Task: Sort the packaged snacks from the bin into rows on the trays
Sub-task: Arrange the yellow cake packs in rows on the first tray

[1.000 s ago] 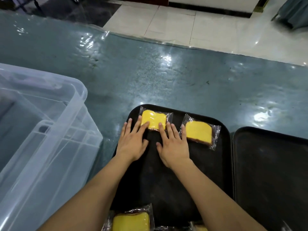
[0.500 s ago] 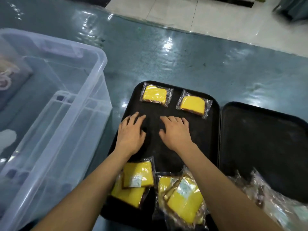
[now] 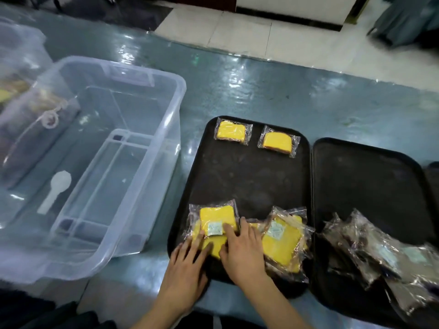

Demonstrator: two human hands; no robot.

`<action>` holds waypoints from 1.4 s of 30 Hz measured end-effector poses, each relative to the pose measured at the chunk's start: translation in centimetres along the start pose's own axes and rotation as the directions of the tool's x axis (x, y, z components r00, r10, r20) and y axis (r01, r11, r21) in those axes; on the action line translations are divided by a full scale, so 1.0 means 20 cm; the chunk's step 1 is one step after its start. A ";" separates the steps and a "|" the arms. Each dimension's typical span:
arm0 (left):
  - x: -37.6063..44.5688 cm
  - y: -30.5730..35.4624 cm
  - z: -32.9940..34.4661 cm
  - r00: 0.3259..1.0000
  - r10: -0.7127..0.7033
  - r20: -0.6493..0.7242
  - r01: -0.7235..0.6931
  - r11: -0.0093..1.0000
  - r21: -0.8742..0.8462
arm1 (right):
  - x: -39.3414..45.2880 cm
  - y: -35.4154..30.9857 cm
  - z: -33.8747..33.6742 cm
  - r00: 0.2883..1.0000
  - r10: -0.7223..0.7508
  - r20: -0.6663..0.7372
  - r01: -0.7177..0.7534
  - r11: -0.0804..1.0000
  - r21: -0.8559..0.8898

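table point(image 3: 273, 96) with a shiny blue-grey cover carries everything. clear plastic bin point(image 3: 133, 176) stands on the left side of it, and a small white spoon-like piece point(image 3: 55, 189) shows through its bottom. left black tray point(image 3: 249, 176) lies in the middle, and right black tray point(image 3: 370, 181) lies just beside it, edge against edge. dark wrapped snacks point(image 3: 370, 250) lie in a loose heap on the near part of the right tray. on the left tray, two yellow cake packs form a row at the far edge: far left pack point(image 3: 231, 131) and far right pack point(image 3: 278, 141), near each other but apart. at the near edge of this tray there are more yellow packs: near left pile point(image 3: 217, 224) of overlapping packs, and near right pack point(image 3: 281, 243), tilted. left hand point(image 3: 187, 267) lies flat with fingers spread on the lower pack of the near left pile, its grip apart. right hand point(image 3: 242, 250) rests with fingers extended on the same pile, fingertips at the white label, grip also apart, not clamped.
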State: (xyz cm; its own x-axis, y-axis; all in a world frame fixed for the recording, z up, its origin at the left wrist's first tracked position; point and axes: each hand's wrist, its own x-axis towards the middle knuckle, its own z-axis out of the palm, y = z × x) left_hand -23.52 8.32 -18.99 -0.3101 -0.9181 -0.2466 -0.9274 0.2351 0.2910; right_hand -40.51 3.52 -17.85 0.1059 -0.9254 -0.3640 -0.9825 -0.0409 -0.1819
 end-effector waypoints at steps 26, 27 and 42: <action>-0.03 -0.08 -0.05 0.989 -0.047 -0.140 0.018 0.979 -0.201 | -0.03 -0.01 0.00 0.940 -0.307 -0.149 0.319 0.946 0.061; -0.05 -0.08 -0.04 0.993 0.004 -0.117 -0.022 0.988 -0.153 | -0.01 0.00 -0.01 0.939 -0.274 -0.208 0.283 0.959 0.013; 0.62 0.04 0.00 0.991 -0.064 0.121 0.063 0.998 0.014 | 0.53 0.28 -0.26 0.980 -0.097 0.175 0.125 0.980 -0.155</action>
State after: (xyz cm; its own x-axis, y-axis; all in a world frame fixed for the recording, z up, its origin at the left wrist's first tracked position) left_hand -28.09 -2.86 -21.83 -0.2733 -0.8860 -0.3746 -0.9479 0.1817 0.2619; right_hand -45.78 -8.58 -17.99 0.2261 -0.8369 -0.4984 -0.9734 -0.2141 -0.0821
